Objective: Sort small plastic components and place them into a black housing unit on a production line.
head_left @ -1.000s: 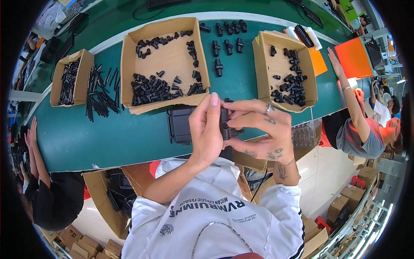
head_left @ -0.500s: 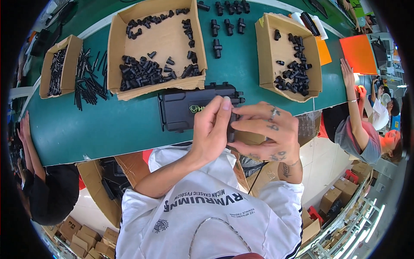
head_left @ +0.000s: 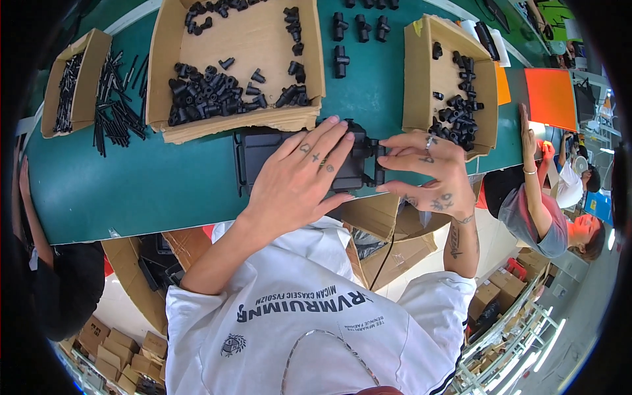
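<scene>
A flat black plastic case (head_left: 260, 155) lies near the table's front edge, with latches or hinge parts along its sides. My left hand (head_left: 293, 168) rests flat across it, fingers stretched out and thumb apart, covering much of the lid. At the case's right end, my right hand (head_left: 428, 168) has bent fingers and thumb on a short black bar (head_left: 378, 164). The bar sits against that end; whether it is fastened there I cannot tell.
Behind the case stands a large cardboard tray (head_left: 243, 122) of black fittings. A smaller tray (head_left: 417, 85) of fittings is at right. Several fittings (head_left: 341, 60) stand between them. Black rods (head_left: 115, 122) lie beside a narrow box (head_left: 82, 108) at left. Co-workers sit at both sides.
My left hand has gone from closed near the case's right end to lying flat on the lid. My right hand has shifted slightly right, with the bar at the case's end. The view has shifted.
</scene>
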Action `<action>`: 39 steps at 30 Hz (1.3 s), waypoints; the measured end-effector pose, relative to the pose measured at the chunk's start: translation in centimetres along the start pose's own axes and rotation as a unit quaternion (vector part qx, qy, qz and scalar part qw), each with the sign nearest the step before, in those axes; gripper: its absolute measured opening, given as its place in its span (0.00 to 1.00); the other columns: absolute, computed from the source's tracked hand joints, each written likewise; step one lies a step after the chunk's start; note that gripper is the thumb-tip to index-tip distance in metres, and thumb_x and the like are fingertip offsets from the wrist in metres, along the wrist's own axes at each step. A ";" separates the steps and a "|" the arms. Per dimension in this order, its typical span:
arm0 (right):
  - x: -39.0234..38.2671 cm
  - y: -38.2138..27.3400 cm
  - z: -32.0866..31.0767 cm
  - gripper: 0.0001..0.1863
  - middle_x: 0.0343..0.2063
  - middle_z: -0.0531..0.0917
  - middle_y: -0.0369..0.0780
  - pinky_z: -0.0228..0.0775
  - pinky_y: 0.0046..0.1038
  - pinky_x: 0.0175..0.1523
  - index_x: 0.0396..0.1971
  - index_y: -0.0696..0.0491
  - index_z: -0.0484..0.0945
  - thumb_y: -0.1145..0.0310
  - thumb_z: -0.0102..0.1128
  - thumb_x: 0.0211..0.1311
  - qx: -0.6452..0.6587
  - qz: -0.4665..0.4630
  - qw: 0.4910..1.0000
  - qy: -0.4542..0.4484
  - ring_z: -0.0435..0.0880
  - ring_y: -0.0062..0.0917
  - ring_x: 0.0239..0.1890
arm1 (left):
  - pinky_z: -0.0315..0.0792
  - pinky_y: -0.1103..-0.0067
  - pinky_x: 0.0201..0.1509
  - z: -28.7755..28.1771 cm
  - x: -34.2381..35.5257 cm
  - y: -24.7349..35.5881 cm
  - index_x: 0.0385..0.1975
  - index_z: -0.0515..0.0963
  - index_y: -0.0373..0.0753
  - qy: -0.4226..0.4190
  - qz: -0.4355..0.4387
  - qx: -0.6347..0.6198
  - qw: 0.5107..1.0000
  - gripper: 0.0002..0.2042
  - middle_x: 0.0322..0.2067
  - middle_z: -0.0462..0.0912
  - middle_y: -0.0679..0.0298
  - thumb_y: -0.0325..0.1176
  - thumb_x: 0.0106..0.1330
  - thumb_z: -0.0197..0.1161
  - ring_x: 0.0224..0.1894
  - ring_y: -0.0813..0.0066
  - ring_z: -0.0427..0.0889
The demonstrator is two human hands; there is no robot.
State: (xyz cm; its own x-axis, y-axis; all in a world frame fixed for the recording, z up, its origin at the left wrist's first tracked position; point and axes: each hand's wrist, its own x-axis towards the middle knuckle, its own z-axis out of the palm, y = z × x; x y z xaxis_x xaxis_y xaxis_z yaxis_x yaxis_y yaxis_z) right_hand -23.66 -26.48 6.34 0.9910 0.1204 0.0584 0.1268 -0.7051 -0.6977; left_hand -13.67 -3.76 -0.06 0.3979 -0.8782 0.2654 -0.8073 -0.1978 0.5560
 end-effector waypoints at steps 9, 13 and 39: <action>0.5 -0.8 0.4 0.20 0.44 0.83 0.45 0.79 0.32 0.38 0.33 0.58 0.83 0.75 0.78 0.34 -0.080 -0.040 0.996 -0.015 0.83 0.33 0.35 | 0.67 0.65 0.64 -0.2 0.2 -0.5 0.61 0.71 0.34 -0.043 -0.004 -0.021 0.999 0.38 0.63 0.68 0.57 0.39 0.46 0.74 0.66 0.60 0.68; 0.1 -1.6 0.9 0.24 0.45 0.83 0.46 0.79 0.29 0.39 0.35 0.58 0.81 0.74 0.79 0.29 -0.126 -0.033 0.991 -0.010 0.85 0.32 0.36 | 0.68 0.65 0.64 0.2 -0.1 -0.5 0.60 0.72 0.34 -0.035 0.004 -0.007 0.999 0.38 0.63 0.70 0.57 0.38 0.43 0.75 0.65 0.60 0.69; -2.3 -2.0 2.1 0.29 0.50 0.69 0.51 0.79 0.39 0.49 0.46 0.62 0.69 0.74 0.67 0.39 -0.143 -0.031 0.988 -0.041 0.73 0.49 0.54 | 0.70 0.62 0.59 -0.2 0.0 1.0 0.58 0.73 0.34 -0.035 0.040 0.029 0.998 0.35 0.59 0.72 0.53 0.42 0.49 0.76 0.61 0.54 0.73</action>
State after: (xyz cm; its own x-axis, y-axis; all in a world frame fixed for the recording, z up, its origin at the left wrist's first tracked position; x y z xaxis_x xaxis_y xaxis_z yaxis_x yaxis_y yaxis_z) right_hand -26.25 -23.84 6.12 0.9757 0.2170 0.0290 0.2056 -0.8622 -0.4630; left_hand -14.38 -3.87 0.59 0.3019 -0.9200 0.2499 -0.8599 -0.1496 0.4880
